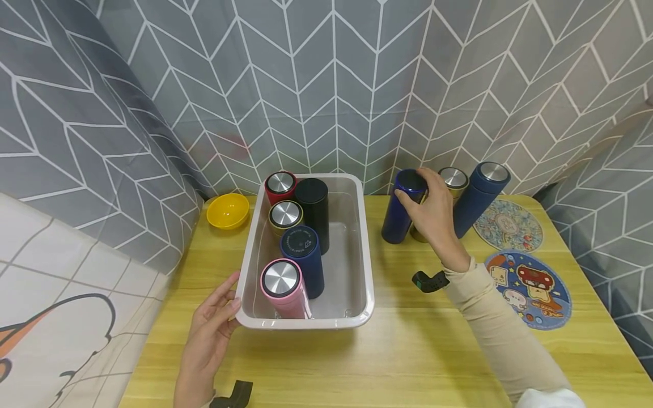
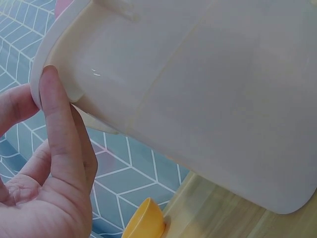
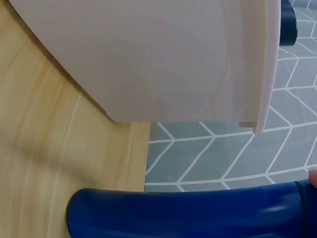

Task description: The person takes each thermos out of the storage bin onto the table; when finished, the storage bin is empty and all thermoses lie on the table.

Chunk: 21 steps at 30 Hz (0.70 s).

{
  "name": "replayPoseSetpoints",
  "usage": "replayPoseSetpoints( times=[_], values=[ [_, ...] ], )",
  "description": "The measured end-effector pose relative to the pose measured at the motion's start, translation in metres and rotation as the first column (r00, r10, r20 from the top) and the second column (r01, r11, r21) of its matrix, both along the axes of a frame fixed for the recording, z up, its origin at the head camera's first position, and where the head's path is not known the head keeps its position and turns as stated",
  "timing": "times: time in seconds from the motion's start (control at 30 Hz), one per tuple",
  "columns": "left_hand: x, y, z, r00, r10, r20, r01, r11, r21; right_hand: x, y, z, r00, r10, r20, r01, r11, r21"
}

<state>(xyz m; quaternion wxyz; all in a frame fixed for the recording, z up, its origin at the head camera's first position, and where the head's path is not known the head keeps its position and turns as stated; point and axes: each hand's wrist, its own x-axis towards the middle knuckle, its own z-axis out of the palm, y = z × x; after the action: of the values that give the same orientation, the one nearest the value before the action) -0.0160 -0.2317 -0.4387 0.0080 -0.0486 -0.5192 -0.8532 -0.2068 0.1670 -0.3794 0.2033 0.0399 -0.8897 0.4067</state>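
Note:
A white plastic bin (image 1: 368,266) stands on the wooden table with several thermos bottles upright in its left part. Thumb and fingers of my left hand (image 1: 206,334) pinch its rim at the near left corner; the left wrist view shows fingers on both sides of that rim. To the right of the bin, my right hand (image 1: 433,212) grips a shiny blue thermos (image 1: 394,221) around its dark lid. That bottle is upright, its base close to the tabletop (image 3: 44,163). In the bin are a pink thermos (image 1: 292,303), a blue one (image 1: 313,272) and a black one (image 1: 318,215), among others.
Behind my right hand stand a gold thermos (image 1: 453,177) and a tall navy thermos (image 1: 479,195). Two round patterned mats (image 1: 530,289) lie at the right. A yellow bowl (image 1: 228,211) sits left of the bin. A grey patterned curtain (image 1: 326,85) hangs along the back edge.

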Motion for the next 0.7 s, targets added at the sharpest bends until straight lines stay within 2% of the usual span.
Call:
replayPoseSetpoints(
  times=[0.23, 0.47, 0.57, 0.7],
  values=[
    [-0.001, 0.000, 0.000, 1.000, 0.003, -0.013, -0.003, 1.000, 0.008, 0.002, 0.001, 0.007, 1.000, 0.021, 0.009, -0.022, 0.999, 0.023],
    [-0.002, 0.000, -0.002, 0.999, -0.008, -0.036, 0.008, 1.000, 0.006, 0.011, -0.007, 0.020, 0.999, 0.038, -0.039, -0.038, 0.999, 0.007],
    [-0.001, -0.001, -0.002, 0.999, -0.009, -0.035, 0.010, 1.000, 0.005, 0.019, -0.014, 0.026, 0.996, 0.079, -0.039, -0.079, 0.997, -0.005],
    [-0.001, 0.000, -0.002, 1.000, -0.008, -0.027, 0.008, 1.000, 0.001, 0.030, -0.023, 0.034, 0.985, 0.174, 0.002, -0.174, 0.985, -0.009]
  ],
)
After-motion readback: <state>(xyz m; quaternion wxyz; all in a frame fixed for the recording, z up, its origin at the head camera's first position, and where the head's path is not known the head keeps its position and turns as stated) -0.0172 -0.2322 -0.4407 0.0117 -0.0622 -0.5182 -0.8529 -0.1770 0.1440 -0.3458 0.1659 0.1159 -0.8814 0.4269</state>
